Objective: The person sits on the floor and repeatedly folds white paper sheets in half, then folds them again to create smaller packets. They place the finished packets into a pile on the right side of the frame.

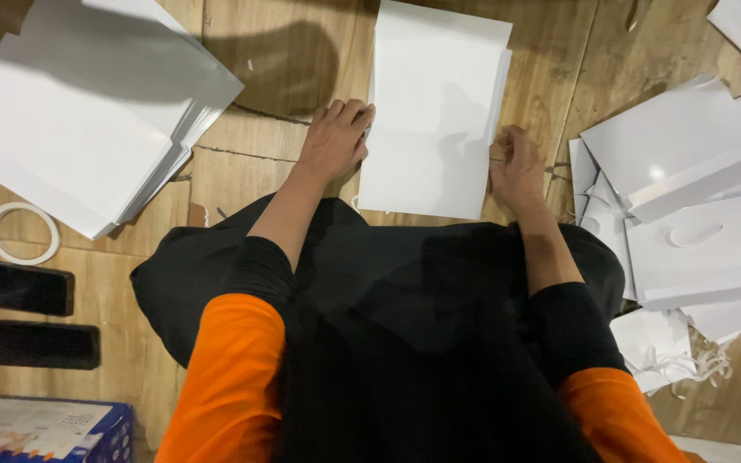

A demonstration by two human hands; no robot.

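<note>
One flat white paper bag (435, 111) lies on the wooden floor (259, 163) in front of the person's knees, between two hands. The left hand (334, 140) presses its curled fingers on the bag's left edge; the right hand (516, 163) is closed narrow at the right edge — what it pinches, I cannot tell. One stack of white sheets (87, 111) sits far left, one white tape ring (23, 233) below it — two black blocks (15, 287) nearer. A heap of finished white bags (688, 197) spreads right.
</note>
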